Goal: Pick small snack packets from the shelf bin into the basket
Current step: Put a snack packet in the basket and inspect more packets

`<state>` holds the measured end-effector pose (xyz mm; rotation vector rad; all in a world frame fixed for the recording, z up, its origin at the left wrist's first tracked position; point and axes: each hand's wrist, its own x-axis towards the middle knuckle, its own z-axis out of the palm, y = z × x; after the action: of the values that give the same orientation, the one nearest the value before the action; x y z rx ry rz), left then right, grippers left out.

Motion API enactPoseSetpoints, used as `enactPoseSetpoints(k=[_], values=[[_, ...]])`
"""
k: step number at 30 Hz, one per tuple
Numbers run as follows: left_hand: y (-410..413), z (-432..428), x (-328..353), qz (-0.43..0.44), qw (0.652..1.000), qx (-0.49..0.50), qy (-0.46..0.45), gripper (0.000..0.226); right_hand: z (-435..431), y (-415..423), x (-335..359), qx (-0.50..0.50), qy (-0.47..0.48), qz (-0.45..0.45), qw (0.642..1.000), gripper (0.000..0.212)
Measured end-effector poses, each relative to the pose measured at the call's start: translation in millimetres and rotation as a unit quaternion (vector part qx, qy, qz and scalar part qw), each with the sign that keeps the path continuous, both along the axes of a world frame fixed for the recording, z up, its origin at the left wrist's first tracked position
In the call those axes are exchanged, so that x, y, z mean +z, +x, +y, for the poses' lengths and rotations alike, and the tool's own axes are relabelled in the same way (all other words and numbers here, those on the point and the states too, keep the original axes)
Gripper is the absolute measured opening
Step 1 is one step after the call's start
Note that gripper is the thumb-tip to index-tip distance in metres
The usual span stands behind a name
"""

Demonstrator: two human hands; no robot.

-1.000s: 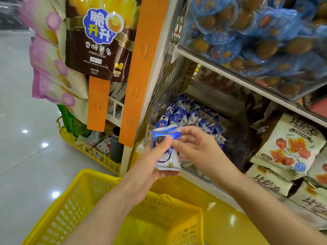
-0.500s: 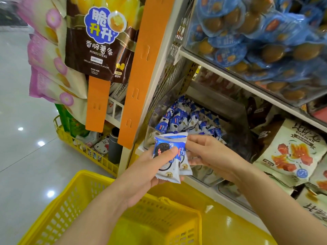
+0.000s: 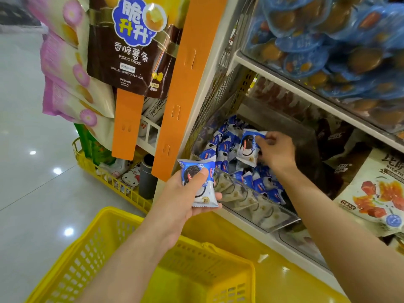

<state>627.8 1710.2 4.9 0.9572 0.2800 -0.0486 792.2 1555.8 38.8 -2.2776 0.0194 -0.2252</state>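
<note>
While the right hand pinches a blue snack packet over the clear shelf bin, the left hand clamps gathered packets under its thumb above the yellow basket, where a slackened grip could drop them outside.

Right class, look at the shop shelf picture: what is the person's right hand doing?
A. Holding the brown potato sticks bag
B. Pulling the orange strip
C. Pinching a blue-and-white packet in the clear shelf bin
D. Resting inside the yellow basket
C: the right hand reaches into the clear bin and pinches a packet above the pile, while the left hand grips a cookie pack in front of the bin.
</note>
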Motion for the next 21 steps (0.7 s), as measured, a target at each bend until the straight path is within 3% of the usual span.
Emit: enactPoseSetpoints(k=[9,16,21], values=[[2.5,3.5,0.0,0.013,1.000,-0.002,0.008,0.028,5.3,15.6,-18.1,0.057,-0.158,0.098,0.981,0.018],[5.8,1.9,0.5,0.021,1.000,-0.004,0.010,0.030,16.6,26.0,-20.0,0.083,-0.221,0.097,0.967,0.035],[6.5,1.5,-1.7,0.029,0.999,-0.010,0.013,0.031,15.3,29.4,-25.4,0.100,-0.219,0.145,0.960,0.032]])
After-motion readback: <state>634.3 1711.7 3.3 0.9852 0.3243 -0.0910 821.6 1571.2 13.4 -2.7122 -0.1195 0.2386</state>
